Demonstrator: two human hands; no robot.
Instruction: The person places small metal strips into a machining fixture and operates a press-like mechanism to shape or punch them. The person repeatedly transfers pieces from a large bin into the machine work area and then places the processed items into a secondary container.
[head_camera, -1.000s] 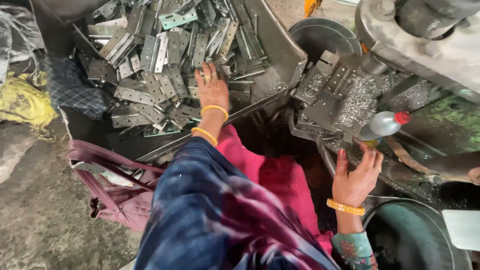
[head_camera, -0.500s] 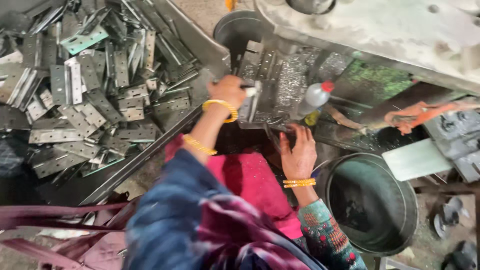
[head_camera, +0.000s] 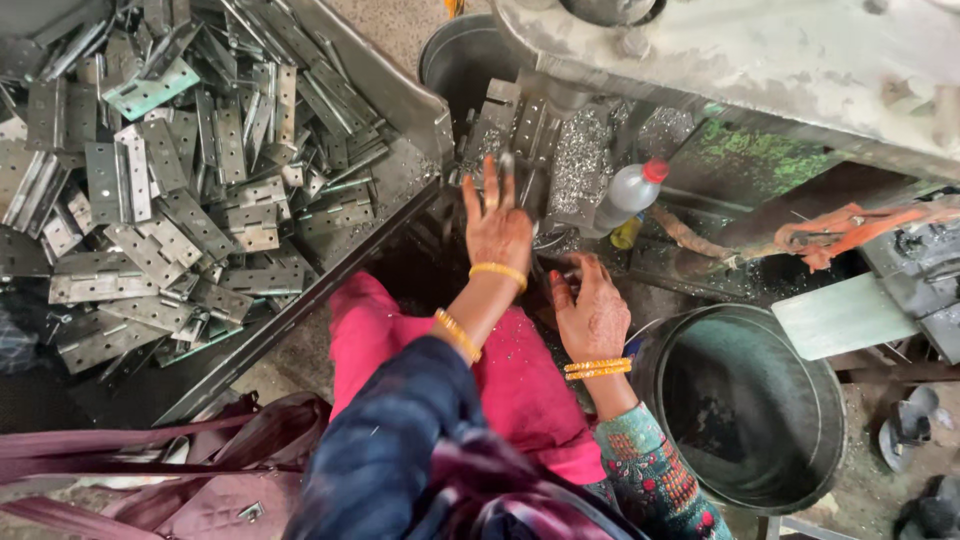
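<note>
**Two hands at a metal-working machine beside a tray of hinges**

A large grey machine body (head_camera: 760, 60) fills the top right, seen from above. To the left lies a wide, shallow metal tray (head_camera: 400, 100), heaped with flat grey hinges (head_camera: 170, 200) that overlap at every angle. At the lower right stands a round, dark bucket (head_camera: 745, 410), open at the top. A maroon bag (head_camera: 180, 480) lies at the bottom left, on the ground. Between tray and machine sits a block-shaped metal fixture (head_camera: 520, 125) dusted with silvery shavings (head_camera: 585, 160). Just right of it a small clear plastic bottle (head_camera: 628, 192) with a red cap leans at a tilt. An orange rag (head_camera: 850, 225) lies on the machine's ledge further right.

The person's left hand (head_camera: 497, 225) reaches up to the fixture, fingers spread and stretched flat, palm down, touching its lower edge; whether anything is under the fingertips cannot be told. The right hand (head_camera: 592, 310) rests just below and right of it, near the bucket's rim, fingers loosely curled; whether it holds something small cannot be told. Both wrists wear yellow bangles (head_camera: 498, 271). Pink cloth (head_camera: 500, 370) covers the lap beneath both hands.
</note>
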